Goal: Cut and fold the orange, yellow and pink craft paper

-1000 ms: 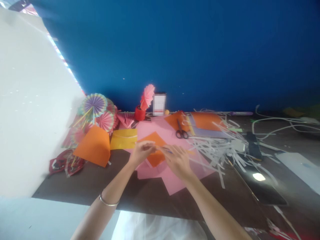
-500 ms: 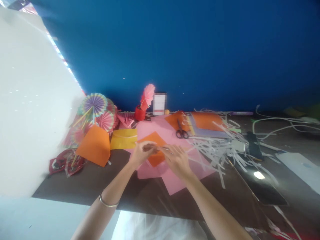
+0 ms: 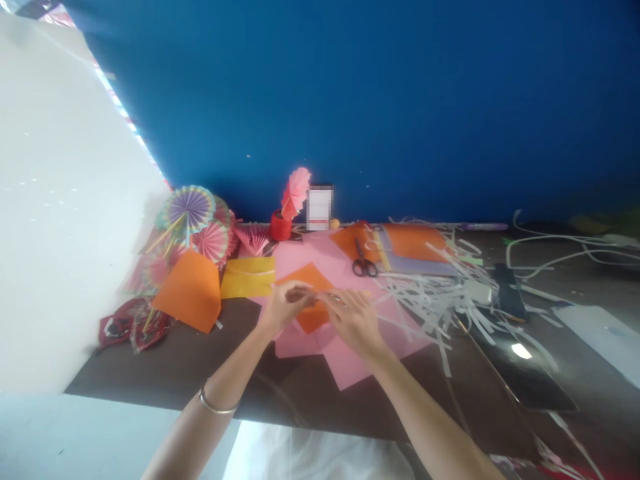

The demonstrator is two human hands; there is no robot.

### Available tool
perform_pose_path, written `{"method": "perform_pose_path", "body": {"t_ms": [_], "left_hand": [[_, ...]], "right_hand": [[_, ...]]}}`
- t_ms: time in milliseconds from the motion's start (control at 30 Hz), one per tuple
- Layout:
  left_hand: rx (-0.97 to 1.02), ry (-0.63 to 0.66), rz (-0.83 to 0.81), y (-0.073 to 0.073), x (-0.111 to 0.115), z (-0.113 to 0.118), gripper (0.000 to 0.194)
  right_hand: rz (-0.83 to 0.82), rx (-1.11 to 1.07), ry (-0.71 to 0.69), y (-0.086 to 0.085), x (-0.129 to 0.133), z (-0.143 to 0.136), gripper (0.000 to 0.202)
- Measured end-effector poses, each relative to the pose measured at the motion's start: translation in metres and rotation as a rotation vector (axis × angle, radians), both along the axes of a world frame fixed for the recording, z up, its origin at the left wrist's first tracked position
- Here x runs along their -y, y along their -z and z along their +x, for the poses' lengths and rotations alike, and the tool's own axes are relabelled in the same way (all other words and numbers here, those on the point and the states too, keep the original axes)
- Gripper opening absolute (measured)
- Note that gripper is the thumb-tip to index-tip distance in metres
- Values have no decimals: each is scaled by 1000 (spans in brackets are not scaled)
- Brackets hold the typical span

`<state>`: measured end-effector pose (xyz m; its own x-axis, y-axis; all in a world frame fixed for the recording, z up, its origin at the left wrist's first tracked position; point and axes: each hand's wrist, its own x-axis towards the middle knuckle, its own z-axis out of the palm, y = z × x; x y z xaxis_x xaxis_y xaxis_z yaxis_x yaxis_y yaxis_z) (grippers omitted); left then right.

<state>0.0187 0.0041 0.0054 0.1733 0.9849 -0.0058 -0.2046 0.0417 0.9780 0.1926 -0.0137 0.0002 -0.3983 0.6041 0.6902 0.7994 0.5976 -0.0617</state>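
Observation:
My left hand [image 3: 285, 305] and my right hand [image 3: 354, 319] meet above an orange sheet [image 3: 309, 277] at the middle of the table. Fingertips of both hands are pinched together around something small and thin that I cannot make out. The orange sheet lies on overlapping pink sheets [image 3: 345, 363]. Black-handled scissors [image 3: 364, 267] rest just beyond my right hand. To the left of my left hand lie a yellow sheet [image 3: 246, 279] and a larger orange piece [image 3: 193, 291].
Paper fans [image 3: 189, 210] stand at the back left, near a red pot [image 3: 281, 227] holding a pink fan. White paper strips [image 3: 430, 300] are heaped on the right, beside a dark glossy tablet-like object [image 3: 525, 373]. A blue wall [image 3: 350, 100] rises behind.

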Motion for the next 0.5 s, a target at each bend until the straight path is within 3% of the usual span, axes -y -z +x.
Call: {"method": "perform_pose_path", "body": {"t_ms": [267,400,500], "left_hand": [[26,-98,45,0,1,4,31],[-53,-16,23,-1,5,10,33],[-174,53,135,0,8,13,27]], "right_hand": [[-30,-114,-27,1,-2,0,23],[-36,-151,-59,2,-2,-1,22],[-54,-166,-64,2,-1,-2,21]]}}
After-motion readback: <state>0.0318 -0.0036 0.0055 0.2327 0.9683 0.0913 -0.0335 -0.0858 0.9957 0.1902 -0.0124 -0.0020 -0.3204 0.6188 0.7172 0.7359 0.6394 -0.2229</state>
